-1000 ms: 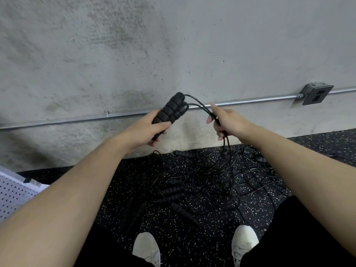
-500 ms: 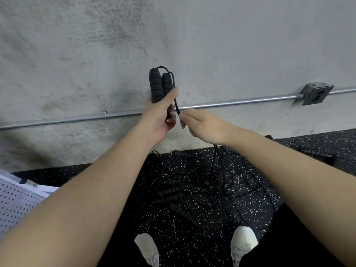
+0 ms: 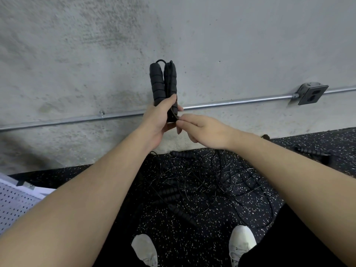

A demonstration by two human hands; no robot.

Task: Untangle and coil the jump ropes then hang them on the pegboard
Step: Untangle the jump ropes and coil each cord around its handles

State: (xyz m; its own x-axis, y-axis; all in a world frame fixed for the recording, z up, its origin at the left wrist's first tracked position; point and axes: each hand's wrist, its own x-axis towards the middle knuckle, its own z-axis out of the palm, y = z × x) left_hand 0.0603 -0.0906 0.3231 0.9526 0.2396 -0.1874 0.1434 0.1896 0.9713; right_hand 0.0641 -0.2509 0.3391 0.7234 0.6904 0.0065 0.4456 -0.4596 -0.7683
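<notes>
The person stands facing a grey wall and looks down at both arms. The left hand is wrapped round two black handles and holds them side by side, standing straight up in front of the wall. The thumb lies across the front of the handles. A thin black cord makes a small loop over the tops of the handles and runs down the front of the right one. The right hand is just beside the left hand, touching it. Its fingertips pinch the cord at the bottom of the handles, and the other fingers are curled under. Down on the black speckled floor, between the wall and the feet, lies a messy pile of ropes. The thin cords loop over each other and more black handles stick out of the pile. One more handle lies on the floor far off to the right, near the wall. Two white shoes stand at the near edge of the pile. A white pegboard with many small holes shows at the left edge, low down. A metal pipe runs along the wall behind the hands and meets a grey box on the right.
</notes>
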